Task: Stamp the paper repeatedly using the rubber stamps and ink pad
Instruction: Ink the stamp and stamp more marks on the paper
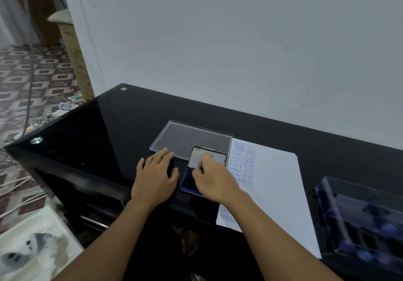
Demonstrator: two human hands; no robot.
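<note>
A white paper (274, 184) lies on the black glass table (91, 132), with two columns of blue stamp prints along its left edge. Left of the paper sits the ink pad (187, 179), its blue pad exposed and its lid (197, 156) raised behind it. My right hand (214, 180) is over the ink pad, fingers pinched on a small blue rubber stamp (202, 166) that touches the pad. My left hand (156, 177) rests flat on the table just left of the ink pad, fingers spread, holding nothing.
A clear plastic lid (185, 136) lies flat behind the ink pad. At the right edge stands a clear box (362, 222) holding several stamps with blue and purple handles. The wall runs close behind the table. Cables and a cardboard box are on the floor to the left.
</note>
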